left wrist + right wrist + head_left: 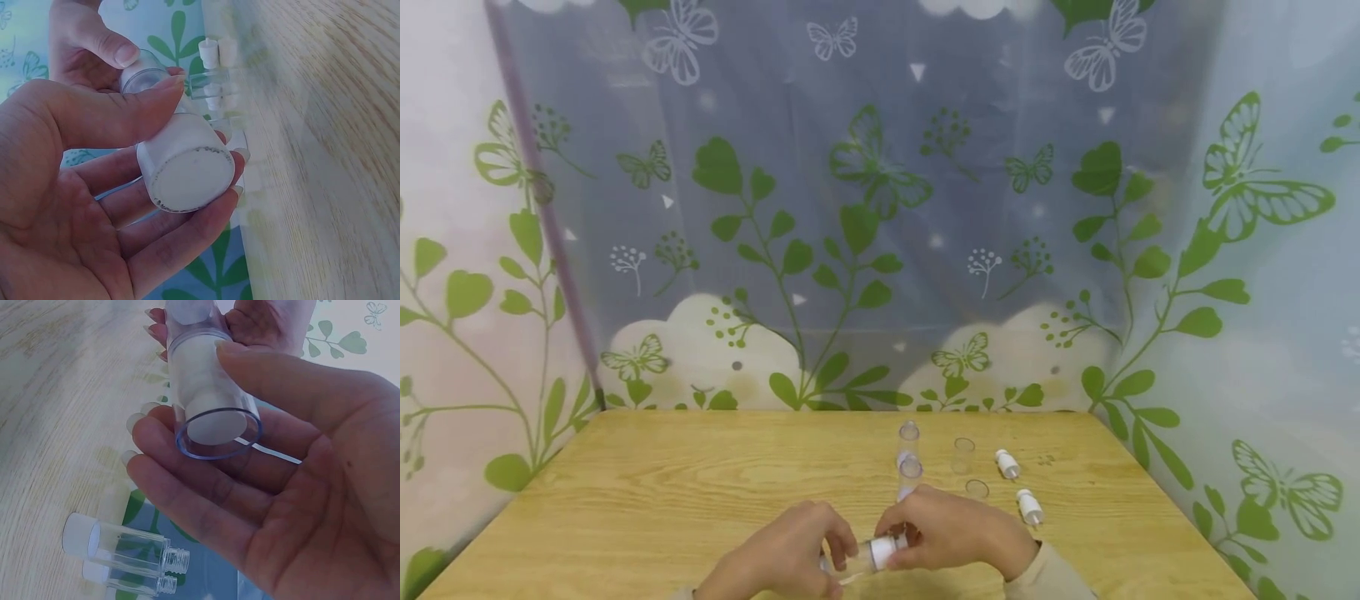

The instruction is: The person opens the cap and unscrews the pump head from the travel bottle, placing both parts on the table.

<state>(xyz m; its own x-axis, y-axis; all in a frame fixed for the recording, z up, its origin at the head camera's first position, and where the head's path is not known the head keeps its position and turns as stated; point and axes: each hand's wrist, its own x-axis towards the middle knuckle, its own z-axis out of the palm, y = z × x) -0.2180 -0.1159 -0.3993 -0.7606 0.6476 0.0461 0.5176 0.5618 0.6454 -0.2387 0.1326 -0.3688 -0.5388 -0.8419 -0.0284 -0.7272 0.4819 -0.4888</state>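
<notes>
Close to the table's front, both hands hold one small clear pump bottle [857,562], tilted on its side. My left hand [801,546] grips it round its white base [190,178], thumb pressed along the wall. The fingers of my right hand [955,529] curl round the other end, where a white pump top [203,369] sits inside a clear sleeve with a round open rim [219,455]. Part of the bottle's middle is hidden behind the hands. Just beyond the right hand stand two more clear bottles [909,442] with threaded necks and white bases.
Right of the bottles are two clear caps [964,458]. Two white pump heads [1030,507] lie further right, beside some tiny clear bits [1046,459]. A patterned curtain [865,250] encloses the wooden table [700,467] at the back and sides.
</notes>
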